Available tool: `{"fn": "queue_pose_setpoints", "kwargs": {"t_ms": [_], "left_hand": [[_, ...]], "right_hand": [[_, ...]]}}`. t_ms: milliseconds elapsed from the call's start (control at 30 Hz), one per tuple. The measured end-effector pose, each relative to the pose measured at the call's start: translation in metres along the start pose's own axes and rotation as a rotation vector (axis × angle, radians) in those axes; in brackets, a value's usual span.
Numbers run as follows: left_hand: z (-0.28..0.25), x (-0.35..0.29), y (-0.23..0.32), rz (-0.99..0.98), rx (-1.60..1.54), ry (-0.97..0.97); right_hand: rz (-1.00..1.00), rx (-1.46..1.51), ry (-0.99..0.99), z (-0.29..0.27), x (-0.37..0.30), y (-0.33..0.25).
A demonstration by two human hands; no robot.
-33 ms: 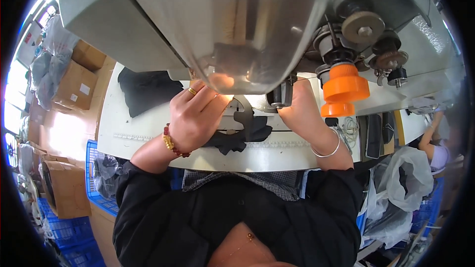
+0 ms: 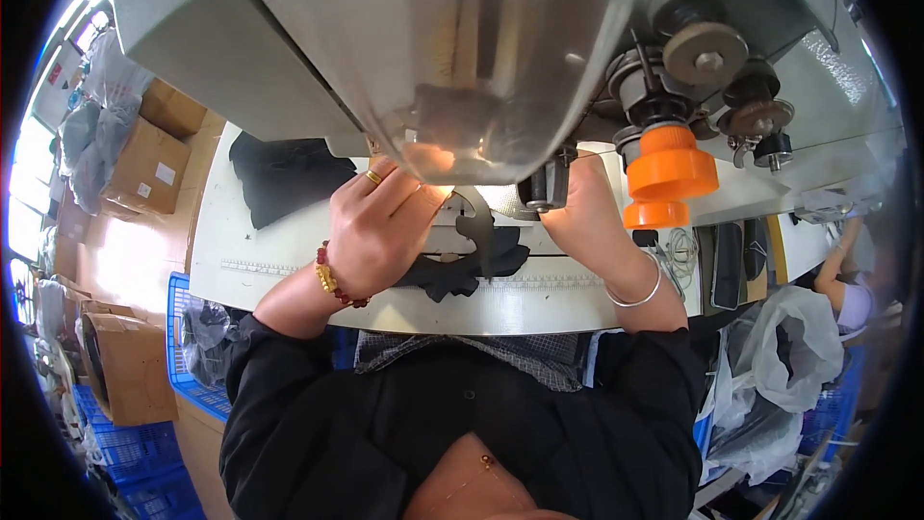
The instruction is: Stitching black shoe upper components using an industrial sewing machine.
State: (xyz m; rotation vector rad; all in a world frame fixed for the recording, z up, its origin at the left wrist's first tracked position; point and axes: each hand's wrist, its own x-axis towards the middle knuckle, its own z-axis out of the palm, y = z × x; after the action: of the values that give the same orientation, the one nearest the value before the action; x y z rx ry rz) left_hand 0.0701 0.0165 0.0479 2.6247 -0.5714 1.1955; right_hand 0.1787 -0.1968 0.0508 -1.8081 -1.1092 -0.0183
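A sewing machine (image 2: 452, 67) fills the top of the head view, its pale cover hanging over the work area. My left hand (image 2: 380, 226) reaches under the cover's left side, its fingers bent and pressed together; the tips and anything in them are hidden. On the other side my right hand (image 2: 587, 207) goes in beside a dark metal part, with its fingers hidden behind the machine. Dark ruffled fabric (image 2: 445, 277) lies on the white table (image 2: 404, 313) beside my left wrist. Another dark fabric piece (image 2: 289, 178) rests farther left.
Orange tension knobs (image 2: 672, 162) jut out at the machine's right. A ruler strip (image 2: 549, 281) runs along the table. At the left stand cardboard boxes (image 2: 144, 169) and a blue basket (image 2: 180, 327). Plastic bags (image 2: 789, 337) hang at the right, near another person's arm (image 2: 834, 265).
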Motion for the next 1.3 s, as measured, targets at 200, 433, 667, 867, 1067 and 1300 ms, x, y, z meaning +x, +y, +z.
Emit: {"fn": "queue_pose_setpoints", "kwargs": {"t_ms": [200,433,667,867,1067,1300], "left_hand": [[0.006,0.009,0.0,0.037,0.045,0.047],[0.009,0.005,0.0,0.037,0.056,0.051],[0.01,0.006,0.003,0.034,0.064,0.031],[0.017,0.011,0.0,0.079,0.103,0.144],[0.017,0.009,0.0,0.045,0.06,0.118],[0.014,0.013,0.011,0.059,0.143,0.05]], "right_hand": [[-0.024,0.075,0.067,0.0,0.001,0.007],[-0.057,-0.172,-0.112,-0.01,-0.001,0.015],[0.13,-0.327,-0.139,-0.014,-0.004,0.028],[-0.028,-0.25,-0.099,-0.015,-0.002,0.02],[-0.124,-0.241,-0.039,-0.013,0.003,0.013],[-0.152,-0.477,-0.112,-0.014,0.006,0.024]]}}
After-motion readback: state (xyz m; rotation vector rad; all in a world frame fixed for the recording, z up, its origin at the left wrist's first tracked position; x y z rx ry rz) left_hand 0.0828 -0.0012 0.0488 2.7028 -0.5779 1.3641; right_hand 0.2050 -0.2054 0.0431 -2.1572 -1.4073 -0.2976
